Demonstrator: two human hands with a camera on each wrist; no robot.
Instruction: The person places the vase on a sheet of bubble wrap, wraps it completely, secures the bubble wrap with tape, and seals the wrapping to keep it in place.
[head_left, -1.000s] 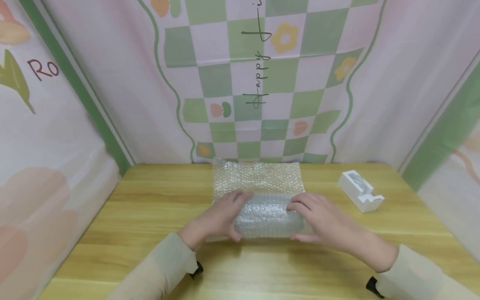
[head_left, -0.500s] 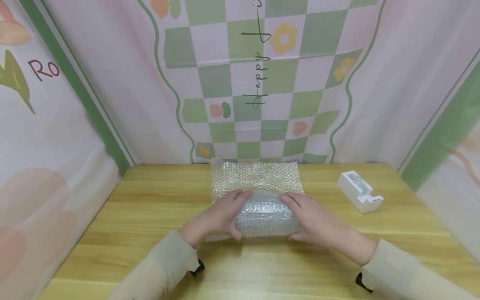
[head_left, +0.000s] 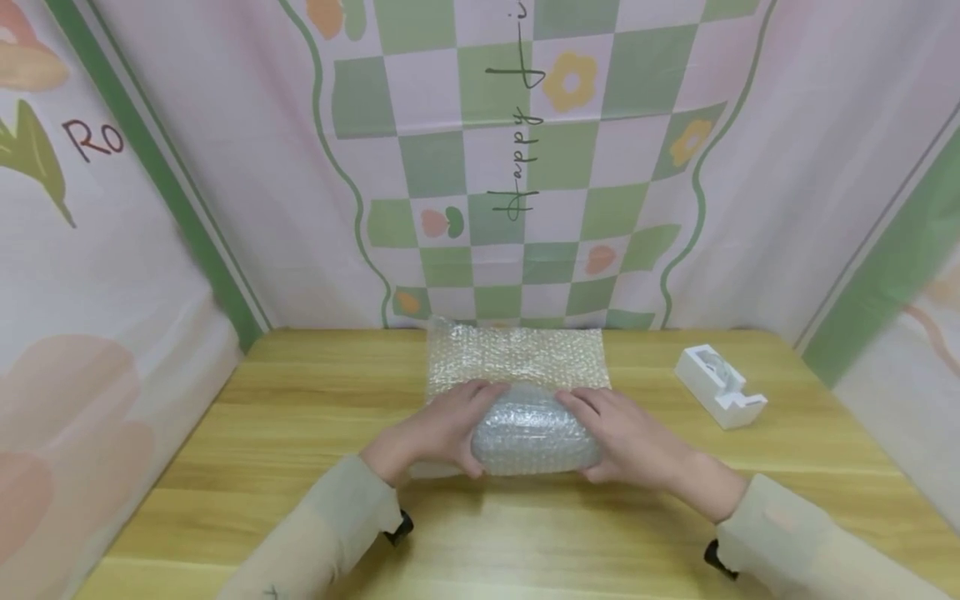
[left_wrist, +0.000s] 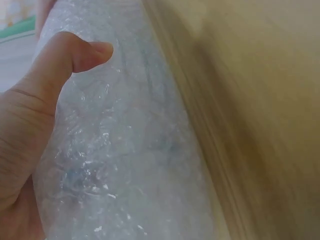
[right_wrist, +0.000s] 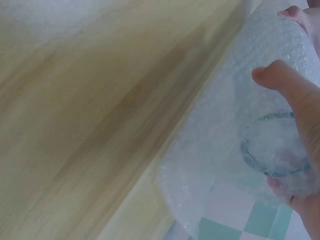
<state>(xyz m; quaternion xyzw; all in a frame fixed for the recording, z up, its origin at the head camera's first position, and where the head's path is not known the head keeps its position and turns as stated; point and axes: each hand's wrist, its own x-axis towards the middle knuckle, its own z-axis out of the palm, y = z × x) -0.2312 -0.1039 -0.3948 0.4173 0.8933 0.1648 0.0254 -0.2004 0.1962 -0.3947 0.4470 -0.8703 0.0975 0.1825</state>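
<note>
A roll of clear bubble wrap (head_left: 534, 435) lies across the table, its unrolled bubble wrap sheet (head_left: 517, 354) stretching away behind it. My left hand (head_left: 444, 429) grips the roll's left end, the thumb (left_wrist: 82, 54) over the near side and fingers over the top. At the right end, my right hand (head_left: 632, 437) holds the roll the same way. Through the film in the right wrist view shows a round, dark-edged rim (right_wrist: 251, 159) of something wrapped inside; the rest of that object is hidden, so its kind is unclear.
A white tape dispenser (head_left: 720, 387) with a clear tape roll stands at the right of the wooden table (head_left: 300, 433). Printed curtains (head_left: 487, 167) rise behind the table and on both sides.
My right hand has moved left, closing in on the roll's right end, and its fingers now lie over the wrap. The left hand stays nearly in place.
</note>
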